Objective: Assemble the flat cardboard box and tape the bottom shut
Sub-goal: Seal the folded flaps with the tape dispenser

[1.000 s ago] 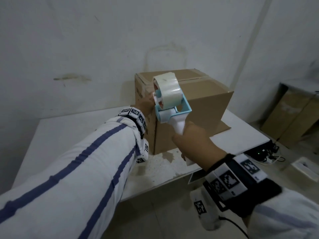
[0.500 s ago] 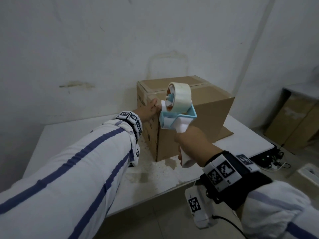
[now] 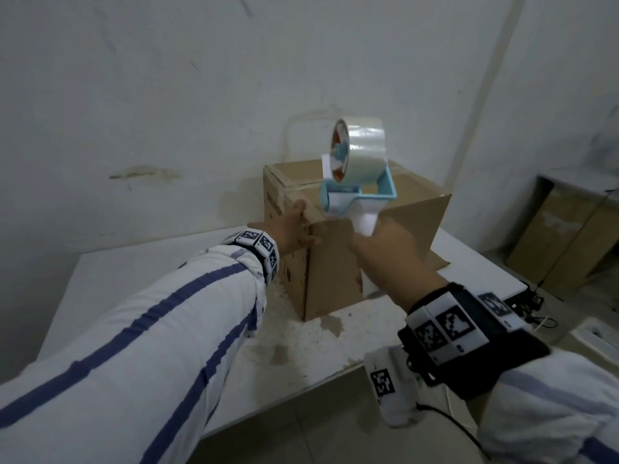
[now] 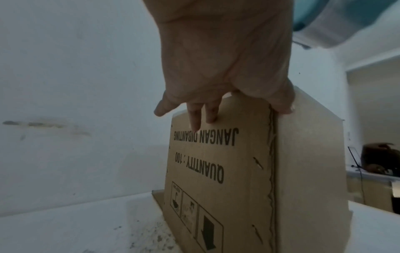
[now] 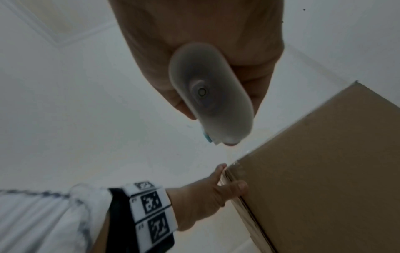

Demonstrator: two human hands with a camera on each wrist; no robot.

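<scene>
A brown cardboard box (image 3: pixel 335 262) (image 4: pixel 238 171) (image 5: pixel 324 162) stands upside down on the white table (image 3: pixel 150 279), its closed flaps facing up. My left hand (image 3: pixel 294 229) (image 4: pixel 216 77) (image 5: pixel 205 196) clasps its near upper corner, fingers on the printed side, thumb on the adjoining face. My right hand (image 3: pixel 385 252) (image 5: pixel 194 42) grips the white handle of a blue tape dispenser (image 3: pixel 355 192) (image 5: pixel 212 95). It carries a clear tape roll (image 3: pixel 361 149) and hovers above the box's near top edge.
The box stands close to the white wall. One loose flap (image 3: pixel 435 262) lies flat on the table at the box's right. More cardboard boxes (image 3: pixel 562 229) stand on the floor at the right, with cables (image 3: pixel 522 306) beside the table edge.
My right hand has lifted the tape dispenser up and to the right, from the box's front face to above its top edge. My left hand has stayed on the corner.
</scene>
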